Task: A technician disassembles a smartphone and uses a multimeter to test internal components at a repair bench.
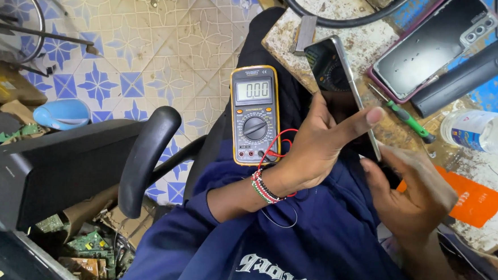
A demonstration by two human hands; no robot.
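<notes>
Both hands are on the phone: your left hand [317, 146] wraps it from behind, index finger stretched along the thin metal edge, and your right hand [414, 191] cups the lower end with fingers curled against the side. So the phone [337, 76] sits edge-on between your hands, over your lap, its top end reaching up toward the worktop [351, 26] edge.

Stuff I'd watch, honestly:

- That grip looks like fingertip pressure on a slim edge. If one hand lets off, I'd guess the phone tips and drops onto your lap or the tiled floor [152, 32] off past your left hand.
- The multimeter [255, 115] is balanced on your thigh just left of your left wrist, and its red lead [277, 144] loops right under that wrist by the bead bracelet [265, 187]. Shift your arm and you could snag the wire and drag the meter off.
- Green-handled screwdriver [409, 120] lies just above your right hand, near the worktop edge. A bump might roll it off.
- Second phone [433, 44] lies further up beyond your hands; I can't tell how secure it is.
</notes>
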